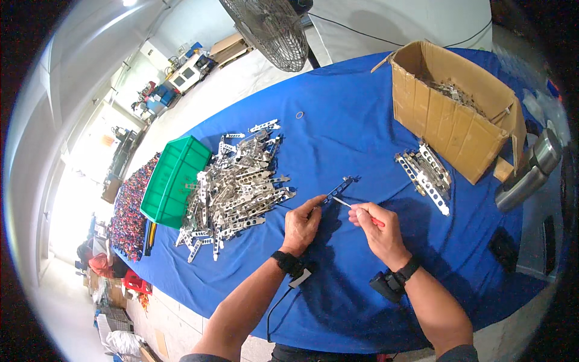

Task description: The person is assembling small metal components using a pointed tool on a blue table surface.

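Observation:
My left hand (303, 224) is closed on the near end of a narrow metal strip with holes (338, 189), which points away to the right above the blue cloth. In my right hand (378, 232) is a slim tool with a red handle and a pale metal shaft (342, 203); its exact kind is unclear. The shaft's tip meets or nearly meets the strip's side near my left fingertips. Left of my hands lies a large heap of similar perforated metal strips (244, 187). A smaller stack of strips (426, 175) rests to the right.
A green plastic bin (175, 178) stands behind the heap's left side. An open cardboard box (446, 114) holding metal parts is at the far right, with a steel tumbler (531, 169) beside it. A fan (271, 33) stands beyond the blue tablecloth (338, 133). One small ring (300, 114) lies there.

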`<state>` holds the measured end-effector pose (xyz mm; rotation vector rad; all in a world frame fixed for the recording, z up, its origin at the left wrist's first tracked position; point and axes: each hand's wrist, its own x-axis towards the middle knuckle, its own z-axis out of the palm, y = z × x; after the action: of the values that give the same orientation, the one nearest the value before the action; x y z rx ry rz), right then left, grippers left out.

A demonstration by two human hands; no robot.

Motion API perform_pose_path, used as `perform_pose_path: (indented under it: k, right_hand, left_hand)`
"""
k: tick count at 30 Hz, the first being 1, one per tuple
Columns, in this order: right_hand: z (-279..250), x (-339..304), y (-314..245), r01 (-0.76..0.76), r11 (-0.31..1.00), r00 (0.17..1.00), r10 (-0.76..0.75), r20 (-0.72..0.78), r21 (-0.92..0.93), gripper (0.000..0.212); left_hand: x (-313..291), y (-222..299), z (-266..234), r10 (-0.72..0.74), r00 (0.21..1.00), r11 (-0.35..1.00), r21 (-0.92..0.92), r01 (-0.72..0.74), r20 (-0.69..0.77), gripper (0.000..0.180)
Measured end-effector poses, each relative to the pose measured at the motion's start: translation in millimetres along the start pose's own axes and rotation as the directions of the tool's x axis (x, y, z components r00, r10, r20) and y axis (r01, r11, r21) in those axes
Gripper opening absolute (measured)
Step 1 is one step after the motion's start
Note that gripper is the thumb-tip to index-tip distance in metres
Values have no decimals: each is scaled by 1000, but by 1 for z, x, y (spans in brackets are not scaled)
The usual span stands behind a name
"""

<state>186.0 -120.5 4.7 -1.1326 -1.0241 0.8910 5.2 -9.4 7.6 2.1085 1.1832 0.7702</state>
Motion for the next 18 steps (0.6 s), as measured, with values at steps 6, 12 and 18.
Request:
perform_pose_path:
  k: [6,12,18]
  right_hand:
    - [1,0,5,75,997,997,-75,-27,-7,21]
    - [3,0,6,90,996,995,-90,-36,8,22]
    - [-2,-2,3,51,998,999,-51,-15,34,23]
  left_hand:
    - [0,1,0,-8,1000,1000,11,8,4,29]
    - [0,-1,0,-21,1000,1000,5,21,16,29]
    - [1,-2,2,-18,1000,1000,-10,18,20,29]
